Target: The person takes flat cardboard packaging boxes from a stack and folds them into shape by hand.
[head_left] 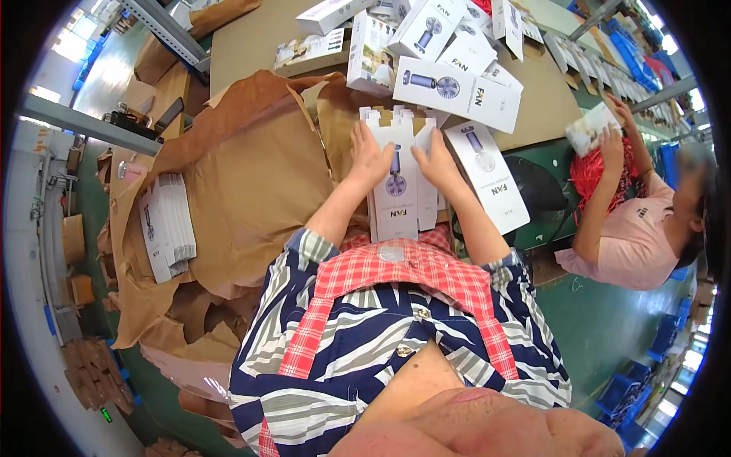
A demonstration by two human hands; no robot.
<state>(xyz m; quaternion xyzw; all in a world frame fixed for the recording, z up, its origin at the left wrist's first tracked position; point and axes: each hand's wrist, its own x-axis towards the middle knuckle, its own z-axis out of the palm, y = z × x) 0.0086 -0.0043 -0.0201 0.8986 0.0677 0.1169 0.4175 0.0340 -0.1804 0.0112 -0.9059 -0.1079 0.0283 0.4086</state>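
In front of me is a white cardboard fan box (396, 199), printed with a purple handheld fan, its flaps standing up at the far end. My left hand (371, 158) grips its left side, thumb on the printed face. On the other side, my right hand (439, 163) holds the box's right edge, thumb along the panel. The hands hide part of its edges. Right beside my right hand lies another white fan box (487, 177). A further fan box (458, 93) lies just beyond the flaps.
Several closed fan boxes (426, 30) are heaped at the back of the table. Brown wrapping paper (251, 183) spreads to the left with a stack of flat cartons (169, 227). At right, a co-worker (624, 236) in pink holds a box (592, 129) near red shredded filler (598, 179).
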